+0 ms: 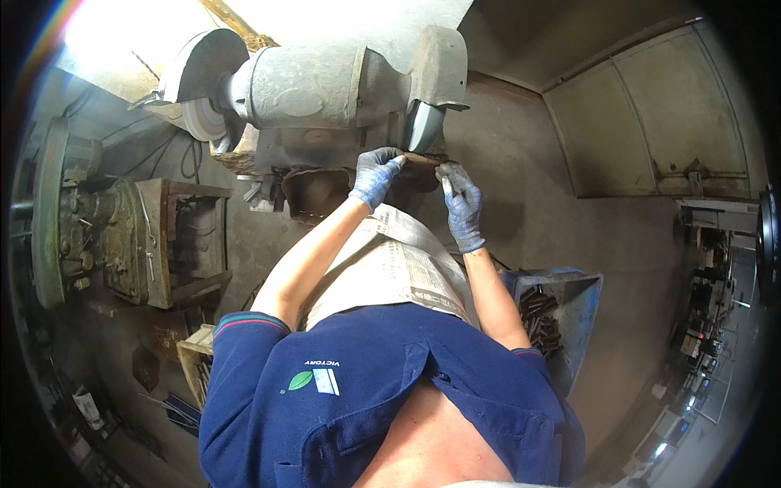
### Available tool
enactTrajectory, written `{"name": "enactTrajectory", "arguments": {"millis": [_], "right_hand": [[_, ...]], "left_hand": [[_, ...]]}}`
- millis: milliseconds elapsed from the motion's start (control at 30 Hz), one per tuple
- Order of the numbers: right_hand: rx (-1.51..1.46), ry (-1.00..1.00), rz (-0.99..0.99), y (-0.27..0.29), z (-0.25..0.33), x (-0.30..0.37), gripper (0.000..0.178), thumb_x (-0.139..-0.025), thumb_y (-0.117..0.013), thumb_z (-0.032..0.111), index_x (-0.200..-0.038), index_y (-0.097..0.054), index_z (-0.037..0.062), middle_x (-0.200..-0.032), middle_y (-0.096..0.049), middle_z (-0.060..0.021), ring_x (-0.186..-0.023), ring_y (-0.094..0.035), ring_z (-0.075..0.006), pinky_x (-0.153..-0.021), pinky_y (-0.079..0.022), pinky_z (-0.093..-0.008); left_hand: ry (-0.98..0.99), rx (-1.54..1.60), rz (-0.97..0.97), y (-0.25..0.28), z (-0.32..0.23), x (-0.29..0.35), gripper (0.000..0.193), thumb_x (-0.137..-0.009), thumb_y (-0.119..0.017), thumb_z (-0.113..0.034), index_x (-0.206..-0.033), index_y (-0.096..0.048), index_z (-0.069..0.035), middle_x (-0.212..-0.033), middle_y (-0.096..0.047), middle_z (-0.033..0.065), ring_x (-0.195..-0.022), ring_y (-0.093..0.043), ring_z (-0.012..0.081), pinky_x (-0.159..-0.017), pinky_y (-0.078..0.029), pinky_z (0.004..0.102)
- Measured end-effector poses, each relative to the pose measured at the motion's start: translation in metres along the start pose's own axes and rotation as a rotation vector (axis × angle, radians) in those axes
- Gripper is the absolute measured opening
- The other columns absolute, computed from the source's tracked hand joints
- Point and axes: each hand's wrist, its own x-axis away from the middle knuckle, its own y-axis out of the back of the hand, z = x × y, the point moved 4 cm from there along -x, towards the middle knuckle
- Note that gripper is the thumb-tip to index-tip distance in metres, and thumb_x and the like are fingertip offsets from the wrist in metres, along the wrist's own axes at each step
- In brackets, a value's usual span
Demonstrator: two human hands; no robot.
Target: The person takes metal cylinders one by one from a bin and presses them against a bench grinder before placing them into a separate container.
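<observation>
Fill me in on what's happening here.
A person in a navy short-sleeved shirt is at a grey metal bench grinder. The left hand, in a blue-and-grey glove, holds one end of a narrow brownish piece; the gloved right hand is at its other end. The piece is just below the grinder's right wheel; contact is hard to judge. Printed newspaper covers the lap, and a blue bin of dark rod-like parts stands to the right.
</observation>
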Motion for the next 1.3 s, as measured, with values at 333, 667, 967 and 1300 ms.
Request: {"name": "enactTrajectory", "arguments": {"millis": [333, 667, 967, 1300], "right_hand": [[-0.106, -0.052, -0.004, -0.032, -0.008, 0.000, 0.015, -0.082, -0.063, 0.001, -0.097, -0.067, 0.0000, -0.095, -0.066, -0.0082, -0.088, -0.061, -0.0140, -0.078, -0.047, -0.0263], [-0.013, -0.077, 0.015, -0.011, -0.029, -0.002, 0.016, -0.089, -0.056, 0.006, -0.099, -0.065, -0.0030, -0.099, -0.065, -0.0103, -0.090, -0.061, -0.0161, -0.085, -0.048, -0.0287], [-0.102, -0.099, -0.034, -0.023, -0.033, -0.002, 0.010, -0.084, -0.063, 0.004, -0.091, -0.067, -0.0001, -0.091, -0.068, -0.0088, -0.084, -0.062, -0.0136, -0.077, -0.048, -0.0276], [-0.210, -0.107, 0.037, -0.054, -0.019, 0.001, 0.016, -0.083, -0.061, -0.001, -0.098, -0.067, 0.0004, -0.103, -0.065, -0.0112, -0.096, -0.061, -0.0166, -0.084, -0.047, -0.0271]], "left_hand": [[0.067, 0.004, -0.084, 0.019, -0.019, 0.005, 0.008, -0.084, -0.060, -0.001, -0.088, -0.064, 0.004, -0.079, -0.065, 0.0065, -0.066, -0.059, 0.0109, -0.063, -0.050, 0.0242], [0.102, -0.106, -0.075, 0.006, 0.001, -0.009, 0.009, -0.084, -0.060, -0.004, -0.084, -0.066, 0.004, -0.073, -0.065, 0.0062, -0.063, -0.059, 0.0104, -0.058, -0.049, 0.0246], [0.122, -0.103, -0.129, 0.010, -0.009, -0.006, 0.010, -0.084, -0.061, -0.004, -0.084, -0.066, 0.005, -0.073, -0.065, 0.0064, -0.062, -0.059, 0.0114, -0.056, -0.049, 0.0262], [-0.016, -0.133, -0.117, 0.051, 0.001, -0.009, 0.010, -0.084, -0.061, -0.006, -0.086, -0.066, 0.003, -0.076, -0.065, 0.0034, -0.068, -0.056, 0.0084, -0.065, -0.046, 0.0230]]}}
